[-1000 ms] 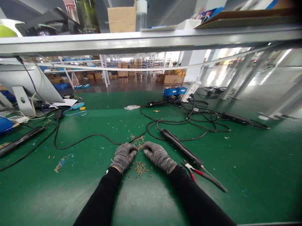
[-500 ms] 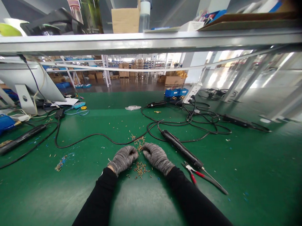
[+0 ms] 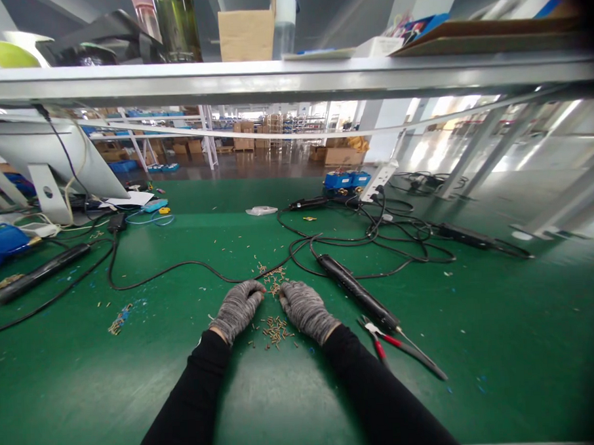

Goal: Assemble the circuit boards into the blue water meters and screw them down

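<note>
Both my hands wear grey knit gloves and rest on the green bench mat point(image 3: 137, 387), close together. My left hand point(image 3: 236, 309) and my right hand point(image 3: 305, 309) have their fingers curled down, fingertips almost meeting at a small heap of tiny brass parts point(image 3: 274, 277). A second heap of the same brass parts point(image 3: 275, 331) lies between my wrists. What the fingertips pinch, if anything, is too small to see.
A black electric screwdriver point(image 3: 357, 292) lies right of my right hand, with red-handled pliers point(image 3: 381, 340) below it. Black cables point(image 3: 376, 235) loop across the mat. Another screwdriver point(image 3: 38, 273) lies at far left. A metal shelf point(image 3: 290, 75) spans overhead.
Both hands have stayed at the brass heap with only slight shifts of the fingers; the camera view has moved a little.
</note>
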`<state>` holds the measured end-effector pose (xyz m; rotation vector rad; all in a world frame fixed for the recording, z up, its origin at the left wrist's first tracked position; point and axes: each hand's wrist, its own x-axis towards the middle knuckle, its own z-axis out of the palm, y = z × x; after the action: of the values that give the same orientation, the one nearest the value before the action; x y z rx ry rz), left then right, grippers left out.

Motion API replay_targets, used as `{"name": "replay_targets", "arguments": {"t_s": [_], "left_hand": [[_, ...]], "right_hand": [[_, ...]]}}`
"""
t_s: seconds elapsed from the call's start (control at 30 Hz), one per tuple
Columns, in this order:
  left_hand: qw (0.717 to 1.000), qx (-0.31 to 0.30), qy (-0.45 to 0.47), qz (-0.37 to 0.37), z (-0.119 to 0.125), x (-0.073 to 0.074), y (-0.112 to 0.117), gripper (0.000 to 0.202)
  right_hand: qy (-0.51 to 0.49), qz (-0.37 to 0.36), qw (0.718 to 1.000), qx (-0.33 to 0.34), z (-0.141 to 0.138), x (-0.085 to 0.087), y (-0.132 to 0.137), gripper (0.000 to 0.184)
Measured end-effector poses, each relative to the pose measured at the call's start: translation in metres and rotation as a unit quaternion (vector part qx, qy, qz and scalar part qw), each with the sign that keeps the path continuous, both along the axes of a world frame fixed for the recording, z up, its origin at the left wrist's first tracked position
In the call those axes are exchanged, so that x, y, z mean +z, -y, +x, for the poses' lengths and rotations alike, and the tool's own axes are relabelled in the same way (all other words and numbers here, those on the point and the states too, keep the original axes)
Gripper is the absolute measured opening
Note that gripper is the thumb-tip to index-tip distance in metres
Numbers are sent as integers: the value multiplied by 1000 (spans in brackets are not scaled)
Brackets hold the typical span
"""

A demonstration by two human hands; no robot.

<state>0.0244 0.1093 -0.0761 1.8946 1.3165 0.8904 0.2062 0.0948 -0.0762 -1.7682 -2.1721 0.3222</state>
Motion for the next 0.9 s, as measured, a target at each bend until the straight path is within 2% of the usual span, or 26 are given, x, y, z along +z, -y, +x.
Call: {"name": "replay_targets", "arguments": {"t_s": [0.13,0.27,0.33,0.4,0.5,0.57,0.63,0.7,0.8,0.9], "left_hand": [[999,34,36,6,-4,0,-1,17],[995,43,89,3,-4,3,-1,15],[990,63,123,8,-4,2,-4,17],[980,115,162,30,-8,0,-8,24],[948,224,211,80,-20,-2,-16,37],[934,262,220,99,-28,-3,-20,39],[938,258,206,103,-32,-4,-21,41],[953,228,170,105,-29,-6,-20,45],[979,157,75,106,-16,-8,-14,40],[991,84,-32,100,-4,-8,-6,30]], "right_hand": [[-60,-14,997,36,7,6,7,20],[-141,-65,974,164,23,18,19,15],[-168,-80,962,199,27,20,22,15],[-186,-70,961,190,27,19,21,18],[-188,-32,974,123,23,10,15,21],[-172,-6,982,74,20,4,11,23],[-146,14,988,45,18,0,8,26],[-114,26,992,40,15,-2,8,29],[-61,27,996,52,12,-1,9,30],[-9,23,998,57,9,1,9,31]]}}
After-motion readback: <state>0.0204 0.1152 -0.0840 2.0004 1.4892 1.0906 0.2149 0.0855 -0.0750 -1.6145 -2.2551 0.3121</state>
